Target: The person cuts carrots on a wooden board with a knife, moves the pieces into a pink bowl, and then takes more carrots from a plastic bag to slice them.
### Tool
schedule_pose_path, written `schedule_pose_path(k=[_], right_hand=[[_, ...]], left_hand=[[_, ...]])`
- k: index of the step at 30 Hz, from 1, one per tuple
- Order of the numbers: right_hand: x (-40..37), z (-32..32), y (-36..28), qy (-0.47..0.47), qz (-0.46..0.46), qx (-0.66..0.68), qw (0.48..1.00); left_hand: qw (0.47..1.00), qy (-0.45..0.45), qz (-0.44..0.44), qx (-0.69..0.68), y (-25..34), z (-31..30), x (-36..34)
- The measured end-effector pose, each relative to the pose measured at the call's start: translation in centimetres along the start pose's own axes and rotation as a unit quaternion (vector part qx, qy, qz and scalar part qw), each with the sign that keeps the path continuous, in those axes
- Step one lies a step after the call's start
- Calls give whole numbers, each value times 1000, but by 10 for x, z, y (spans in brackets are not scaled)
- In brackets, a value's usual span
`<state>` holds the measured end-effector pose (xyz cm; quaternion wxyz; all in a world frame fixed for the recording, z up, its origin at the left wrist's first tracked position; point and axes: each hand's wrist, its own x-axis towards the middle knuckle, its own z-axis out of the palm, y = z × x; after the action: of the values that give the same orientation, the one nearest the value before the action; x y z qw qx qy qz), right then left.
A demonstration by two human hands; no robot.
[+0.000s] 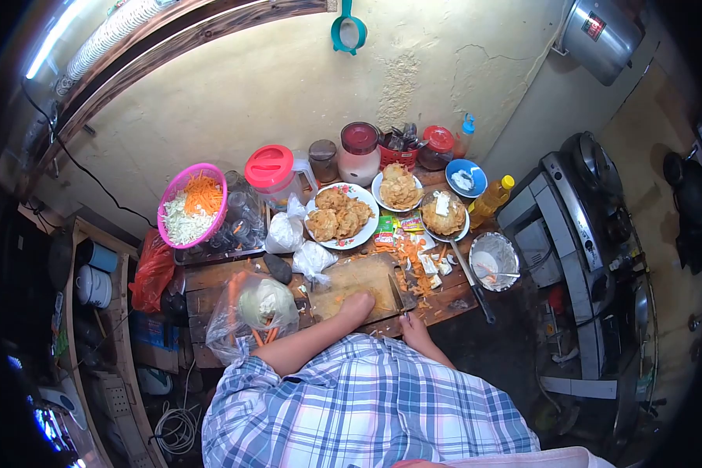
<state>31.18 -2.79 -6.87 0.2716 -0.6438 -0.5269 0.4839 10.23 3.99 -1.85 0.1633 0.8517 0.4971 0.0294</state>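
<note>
A wooden cutting board (347, 282) lies at the table's front edge, with small orange bits on it. My left hand (357, 306) rests on the board, its fingers curled together; whatever they may hold is hidden. At the board's right edge my right hand (415, 331) is closed round the handle of a knife (396, 293), its blade pointing away from me. Left of the board, a clear plastic bag (225, 318) holds carrots and a pale cabbage (261, 304). Carrot peelings and pale scraps (425, 261) lie to the right of the board.
Plates of fried fritters (339, 217) stand at the back, beside a pink basket (225, 204) of shredded vegetables. A skimmer (482, 298) with fritters overhangs the front edge. Right of it are a batter-smeared bowl (515, 269), an oil bottle (491, 199) and a stove (585, 210).
</note>
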Motion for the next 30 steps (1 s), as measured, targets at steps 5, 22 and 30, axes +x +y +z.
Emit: schedule_pose_path(k=[5, 22, 30], right_hand=[[-9, -9, -46, 107, -147, -126, 975], [29, 25, -90, 48, -197, -324, 924], [32, 32, -96, 63, -219, -334, 914]], left_hand=[[1000, 20, -16, -18, -17, 17, 9], [696, 209, -263, -635, -97, -98, -65], [706, 490, -279, -428, -232, -214, -88]])
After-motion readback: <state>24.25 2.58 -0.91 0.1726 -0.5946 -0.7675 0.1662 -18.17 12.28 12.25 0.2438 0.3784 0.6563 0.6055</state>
